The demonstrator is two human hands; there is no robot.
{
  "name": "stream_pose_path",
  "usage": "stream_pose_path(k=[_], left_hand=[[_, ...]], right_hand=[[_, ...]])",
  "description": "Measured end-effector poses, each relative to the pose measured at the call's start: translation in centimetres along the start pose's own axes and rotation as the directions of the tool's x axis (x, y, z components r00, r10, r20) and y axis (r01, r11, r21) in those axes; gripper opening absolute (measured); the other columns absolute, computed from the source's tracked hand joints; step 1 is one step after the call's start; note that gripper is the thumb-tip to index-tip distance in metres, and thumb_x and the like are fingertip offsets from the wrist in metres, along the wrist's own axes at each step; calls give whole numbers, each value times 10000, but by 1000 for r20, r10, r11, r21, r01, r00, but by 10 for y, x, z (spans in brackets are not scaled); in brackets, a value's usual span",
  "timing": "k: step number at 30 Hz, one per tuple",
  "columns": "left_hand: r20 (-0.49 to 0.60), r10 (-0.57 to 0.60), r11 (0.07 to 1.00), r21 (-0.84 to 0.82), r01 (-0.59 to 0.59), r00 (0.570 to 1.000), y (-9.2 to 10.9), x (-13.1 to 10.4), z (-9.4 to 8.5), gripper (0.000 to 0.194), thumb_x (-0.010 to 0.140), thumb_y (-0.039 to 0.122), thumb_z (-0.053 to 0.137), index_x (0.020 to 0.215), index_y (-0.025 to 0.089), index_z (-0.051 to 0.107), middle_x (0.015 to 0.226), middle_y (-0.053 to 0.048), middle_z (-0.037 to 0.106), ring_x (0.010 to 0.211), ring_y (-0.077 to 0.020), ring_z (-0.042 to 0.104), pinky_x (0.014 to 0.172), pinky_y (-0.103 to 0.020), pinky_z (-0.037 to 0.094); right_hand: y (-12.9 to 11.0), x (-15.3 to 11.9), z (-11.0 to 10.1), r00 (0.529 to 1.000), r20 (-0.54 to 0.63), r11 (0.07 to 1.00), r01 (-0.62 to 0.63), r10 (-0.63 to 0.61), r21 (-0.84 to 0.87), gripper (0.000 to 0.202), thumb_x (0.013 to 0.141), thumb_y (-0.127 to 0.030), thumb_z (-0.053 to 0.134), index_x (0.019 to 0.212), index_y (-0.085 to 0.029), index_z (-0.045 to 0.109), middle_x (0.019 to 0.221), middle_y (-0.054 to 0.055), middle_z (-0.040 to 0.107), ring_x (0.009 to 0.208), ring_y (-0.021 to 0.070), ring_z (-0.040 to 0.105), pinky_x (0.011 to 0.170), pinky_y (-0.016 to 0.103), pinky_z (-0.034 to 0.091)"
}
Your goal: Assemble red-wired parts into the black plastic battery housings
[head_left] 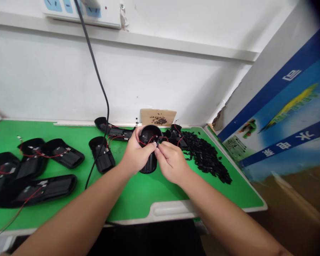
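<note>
A black plastic housing (149, 161) with a rounded, hollow top and thin red wires is held above the green table. Around its left side wraps my left hand (138, 153), the thumb pressed near the middle of the housing. My right hand (172, 160) is closed in a pinch at the housing's right edge, its fingertips meeting the left thumb. Whatever small part lies between those fingertips is too hidden to name. Just left of my hands lies a similar black housing (102, 156) with red wires.
Several more wired black housings (64, 154) lie on the green table (128, 202) at left. A heap of small black pieces (208, 154) spreads at right. Behind stands cardboard (165, 115) with tiny dark parts. A black cable (96, 67) hangs across the left; a printed box (290, 106) borders the right.
</note>
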State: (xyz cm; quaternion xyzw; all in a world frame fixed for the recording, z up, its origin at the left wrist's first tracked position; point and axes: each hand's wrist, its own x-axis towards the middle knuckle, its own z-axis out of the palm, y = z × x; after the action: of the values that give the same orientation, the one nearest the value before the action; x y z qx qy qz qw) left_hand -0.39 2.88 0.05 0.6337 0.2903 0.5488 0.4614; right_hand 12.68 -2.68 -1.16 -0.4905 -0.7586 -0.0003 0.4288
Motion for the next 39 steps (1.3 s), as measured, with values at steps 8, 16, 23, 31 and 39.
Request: stream_pose_path(k=[8, 16, 23, 31, 39], left_hand=[[-7, -9, 999, 41, 9, 1000, -2, -2, 2, 382, 676, 99, 651, 1039, 174, 554, 976, -23, 630, 928, -174, 600, 897, -334, 464], [-35, -90, 996, 25, 91, 995, 1, -5, 5, 386, 662, 103, 651, 1024, 176, 538, 966, -23, 622, 918, -175, 596, 895, -334, 465], [-13, -125, 992, 5, 126, 992, -3, -4, 5, 356, 685, 126, 646, 1018, 176, 529, 949, -15, 599, 920, -170, 575, 900, -326, 448], [-19, -107, 994, -32, 106, 994, 1, -3, 6, 340, 671, 116, 621, 991, 184, 531, 944, -8, 605, 922, -166, 580, 891, -310, 450], [6, -35, 999, 25, 35, 999, -1, -1, 3, 363, 659, 75, 624, 1001, 178, 556, 965, -18, 624, 938, -174, 592, 883, -314, 456]], right_hand=[[0, -4, 5, 995, -100, 999, 29, -28, 13, 297, 923, -164, 448, 628, -189, 417, 591, -16, 370, 525, 112, 379, 524, 276, 284], [0, -4, 5, 996, -89, 1000, 5, -4, 5, 305, 924, -176, 441, 619, -188, 429, 585, -10, 381, 529, 115, 387, 525, 277, 293], [5, -4, 7, 997, -71, 998, -24, 28, 58, 328, 911, -170, 454, 587, -184, 409, 560, -18, 373, 505, 106, 385, 513, 271, 284], [2, -3, 5, 995, -80, 995, -47, 54, 85, 331, 908, -175, 462, 589, -194, 376, 565, -18, 372, 513, 112, 386, 517, 273, 282], [-1, -3, 3, 995, -87, 997, -32, 38, 73, 329, 909, -168, 472, 600, -195, 363, 563, -19, 368, 513, 109, 380, 516, 274, 276]])
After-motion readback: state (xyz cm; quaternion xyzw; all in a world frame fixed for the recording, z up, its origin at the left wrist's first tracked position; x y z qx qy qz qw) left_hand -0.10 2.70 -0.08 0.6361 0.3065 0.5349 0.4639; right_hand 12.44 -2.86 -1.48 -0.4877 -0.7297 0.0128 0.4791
